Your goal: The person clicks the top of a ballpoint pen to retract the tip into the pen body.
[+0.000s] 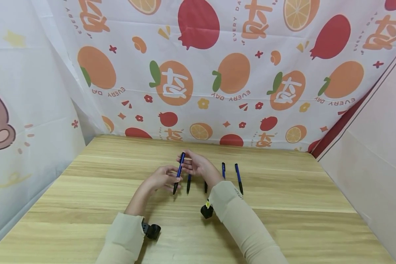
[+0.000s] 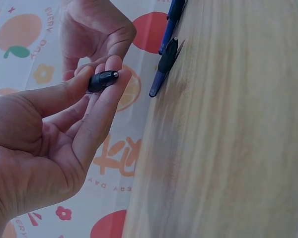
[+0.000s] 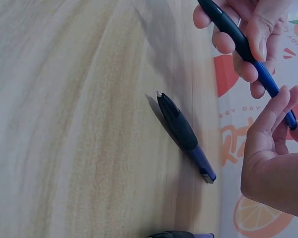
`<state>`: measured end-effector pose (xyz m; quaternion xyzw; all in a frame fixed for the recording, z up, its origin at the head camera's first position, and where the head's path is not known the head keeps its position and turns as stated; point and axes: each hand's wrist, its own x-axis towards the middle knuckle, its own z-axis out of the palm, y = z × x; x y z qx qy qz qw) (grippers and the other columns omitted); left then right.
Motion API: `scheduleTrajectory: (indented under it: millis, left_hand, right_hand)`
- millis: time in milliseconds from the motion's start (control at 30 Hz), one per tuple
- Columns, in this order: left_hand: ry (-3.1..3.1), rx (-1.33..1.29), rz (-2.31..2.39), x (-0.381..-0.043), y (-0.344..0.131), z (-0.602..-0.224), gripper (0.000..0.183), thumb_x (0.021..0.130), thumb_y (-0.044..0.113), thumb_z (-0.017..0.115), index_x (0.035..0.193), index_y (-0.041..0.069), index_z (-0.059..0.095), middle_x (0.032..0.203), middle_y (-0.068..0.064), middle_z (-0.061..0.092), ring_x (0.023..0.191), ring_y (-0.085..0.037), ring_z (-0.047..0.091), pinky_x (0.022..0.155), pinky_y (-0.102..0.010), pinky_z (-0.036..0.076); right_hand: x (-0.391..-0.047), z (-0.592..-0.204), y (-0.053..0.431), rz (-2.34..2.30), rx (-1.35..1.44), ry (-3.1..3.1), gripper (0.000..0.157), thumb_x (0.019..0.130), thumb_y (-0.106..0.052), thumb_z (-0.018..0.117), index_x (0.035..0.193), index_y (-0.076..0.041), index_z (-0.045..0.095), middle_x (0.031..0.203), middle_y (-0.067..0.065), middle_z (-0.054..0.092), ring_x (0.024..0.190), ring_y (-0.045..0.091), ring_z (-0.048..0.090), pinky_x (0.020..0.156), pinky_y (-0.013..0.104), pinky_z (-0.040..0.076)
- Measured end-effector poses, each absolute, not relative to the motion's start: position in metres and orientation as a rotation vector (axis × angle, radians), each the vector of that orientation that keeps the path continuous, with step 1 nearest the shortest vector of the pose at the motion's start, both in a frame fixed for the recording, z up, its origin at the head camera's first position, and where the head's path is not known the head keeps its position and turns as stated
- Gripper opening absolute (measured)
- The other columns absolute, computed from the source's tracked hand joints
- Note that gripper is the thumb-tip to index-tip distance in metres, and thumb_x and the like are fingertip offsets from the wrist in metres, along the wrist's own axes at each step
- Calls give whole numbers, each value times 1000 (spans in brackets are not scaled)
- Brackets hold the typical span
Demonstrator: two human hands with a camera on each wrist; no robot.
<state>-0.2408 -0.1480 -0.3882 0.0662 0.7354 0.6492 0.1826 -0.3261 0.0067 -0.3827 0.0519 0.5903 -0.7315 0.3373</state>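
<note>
A blue pen (image 1: 179, 172) with a black grip and tip is held above the table between the two hands, tip pointing down toward the person. My left hand (image 1: 161, 179) pinches its black grip between thumb and fingers; the left wrist view shows the metal point of the pen (image 2: 103, 81) sticking out past the fingertips. At the other end, my right hand (image 3: 273, 168) holds the blue top between its fingers and thumb. Beneath and to the right, several similar pens lie on the table, among them one pen (image 1: 189, 183) near the hands and another pen (image 1: 239, 179) farthest right.
The wooden table (image 1: 300, 227) runs back to a fruit-print cloth (image 1: 201, 84) hanging behind it. White cloth panels stand at the left and right sides. The right forearm partly covers a pen (image 1: 205, 187) and a pen (image 1: 223, 170) on the table.
</note>
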Motion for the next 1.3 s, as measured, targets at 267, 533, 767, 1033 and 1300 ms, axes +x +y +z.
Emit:
scheduleTrajectory:
  millis: [267, 533, 767, 1033, 1300]
  left_hand:
    - [2073, 193, 1828, -239, -148, -387, 40, 93, 0, 49, 127, -14, 35, 112, -32, 53, 93, -39, 60, 73, -43, 52]
    - [2069, 214, 1823, -238, -148, -387, 40, 93, 1, 51, 126, -15, 35, 108, -30, 55, 92, -40, 60, 71, -43, 52]
    - [2072, 230, 1819, -238, -147, -386, 41, 92, 1, 52, 126, -15, 35, 106, -29, 56, 92, -41, 60, 71, -44, 52]
    - [2062, 229, 1810, -239, -149, -388, 42, 92, 2, 53, 126, -15, 35, 106, -29, 56, 91, -39, 61, 71, -43, 53]
    - [2065, 191, 1808, -241, -152, -392, 43, 93, 2, 52, 128, -14, 34, 107, -28, 57, 90, -36, 62, 71, -41, 53]
  right_hand:
    - [-325, -382, 6, -1908, 153, 1542, 43, 96, -34, 46, 126, -5, 54, 115, 6, 61, 60, 5, 58, 100, 30, 34]
    - [-326, -384, 8, -1912, 153, 1554, 42, 96, -34, 46, 123, -4, 57, 97, 2, 67, 61, 6, 58, 90, 28, 43]
    - [-326, -383, 10, -1916, 153, 1555, 39, 96, -34, 45, 117, -5, 59, 87, -1, 67, 62, 7, 58, 89, 28, 44]
    - [-326, -382, 8, -1903, 147, 1551, 43, 96, -34, 45, 125, -3, 54, 104, 4, 66, 61, 7, 58, 68, 21, 50]
    - [-326, -384, 4, -1916, 129, 1566, 47, 97, -38, 45, 124, 0, 54, 101, 5, 66, 62, 8, 58, 76, 25, 50]
